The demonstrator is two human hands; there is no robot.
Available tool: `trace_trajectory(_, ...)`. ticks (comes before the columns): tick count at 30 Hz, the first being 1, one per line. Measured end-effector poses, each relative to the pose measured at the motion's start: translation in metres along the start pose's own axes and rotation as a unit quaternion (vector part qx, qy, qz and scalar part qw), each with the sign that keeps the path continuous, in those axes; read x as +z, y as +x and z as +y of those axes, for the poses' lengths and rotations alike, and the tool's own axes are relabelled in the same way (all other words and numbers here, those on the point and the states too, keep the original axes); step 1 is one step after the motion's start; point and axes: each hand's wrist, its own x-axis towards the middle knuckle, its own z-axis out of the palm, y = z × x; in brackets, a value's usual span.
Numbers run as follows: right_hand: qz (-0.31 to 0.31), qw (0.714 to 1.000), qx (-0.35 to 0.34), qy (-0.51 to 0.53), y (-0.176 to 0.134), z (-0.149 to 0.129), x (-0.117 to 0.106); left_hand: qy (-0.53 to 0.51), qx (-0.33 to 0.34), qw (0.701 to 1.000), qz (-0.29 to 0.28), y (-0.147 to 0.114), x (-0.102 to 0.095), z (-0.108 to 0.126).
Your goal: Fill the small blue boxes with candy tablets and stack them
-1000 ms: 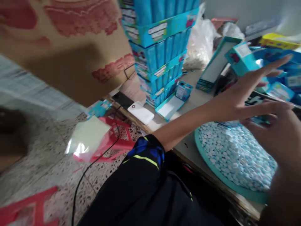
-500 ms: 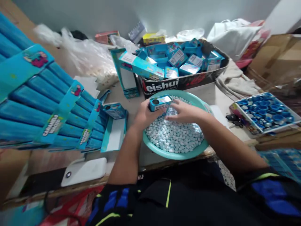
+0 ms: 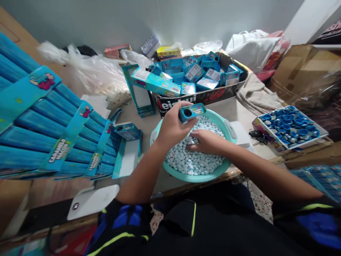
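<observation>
My left hand [image 3: 176,124] is closed around a small blue box [image 3: 193,112] with a round dark hole in its top. The hand holds it tilted above the far side of a turquoise basin [image 3: 195,177]. Small pale blue and white candies [image 3: 183,163] fill the basin. My right hand [image 3: 206,141] is down among them, just below the box, its fingers curled into the heap. The candies partly hide those fingertips.
Behind the basin, a black carton [image 3: 207,97] is heaped with blue boxes. To the right are car keys [image 3: 258,136] and a tray of blue caps [image 3: 290,126]. Long blue packs [image 3: 66,142] stack up at left, near a white power bank [image 3: 93,202].
My left hand has lifted the box slightly and tipped it, turning its printed side into view. My right hand has moved away from the box and down into the candies.
</observation>
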Motion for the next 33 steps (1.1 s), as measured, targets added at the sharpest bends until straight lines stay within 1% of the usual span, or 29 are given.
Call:
trace_trajectory(2,0.031,0.999,-0.021,0.025,0.002,0.000,0.002,0.034,-0.019,0.999,-0.011,0.012,0.008,0.006)
trace_trajectory(3,0.048,0.998,-0.031,0.036,0.001,0.001,0.002,0.044,-0.034,0.998,-0.007,0.017,0.012,0.005)
trace_trajectory(5,0.075,0.995,-0.047,0.049,-0.002,0.002,0.003,0.050,-0.057,0.997,-0.002,0.022,0.015,-0.001)
trace_trajectory(6,0.080,0.994,-0.051,0.050,-0.004,0.003,0.002,0.049,-0.059,0.997,-0.008,0.022,0.015,-0.006)
trace_trajectory(8,0.094,0.992,-0.056,0.058,-0.007,0.005,0.001,0.047,-0.045,0.996,-0.054,0.022,0.011,-0.015)
trace_trajectory(10,0.137,0.985,-0.058,0.092,-0.010,0.008,-0.002,0.038,-0.020,0.992,-0.120,0.020,0.005,-0.022)
trace_trajectory(12,0.210,0.965,-0.057,0.144,-0.010,0.009,-0.006,0.023,0.005,0.987,-0.162,0.018,0.000,-0.025)
trace_trajectory(13,0.249,0.953,-0.055,0.166,-0.009,0.008,-0.010,0.016,0.014,0.985,-0.171,0.018,-0.001,-0.026)
trace_trajectory(15,0.313,0.928,-0.045,0.197,-0.005,0.001,-0.018,0.006,0.024,0.985,-0.172,0.018,-0.002,-0.027)
trace_trajectory(17,0.365,0.905,-0.033,0.218,0.002,-0.010,-0.030,-0.002,0.031,0.985,-0.173,0.019,-0.001,-0.029)
trace_trajectory(20,0.418,0.864,-0.020,0.279,0.022,-0.025,-0.045,0.006,0.041,0.984,-0.172,0.018,0.002,-0.029)
trace_trajectory(23,0.423,0.828,-0.008,0.368,0.048,-0.029,-0.048,0.049,0.028,0.985,-0.163,0.016,0.006,-0.025)
trace_trajectory(25,0.409,0.819,0.000,0.403,0.062,-0.024,-0.042,0.080,0.009,0.983,-0.164,0.015,0.009,-0.022)
trace_trajectory(28,0.390,0.820,0.004,0.419,0.071,-0.012,-0.031,0.103,-0.006,0.978,-0.179,0.014,0.011,-0.020)
trace_trajectory(33,0.360,0.841,0.003,0.404,0.070,0.001,-0.024,0.128,-0.016,0.972,-0.194,0.013,0.009,-0.016)
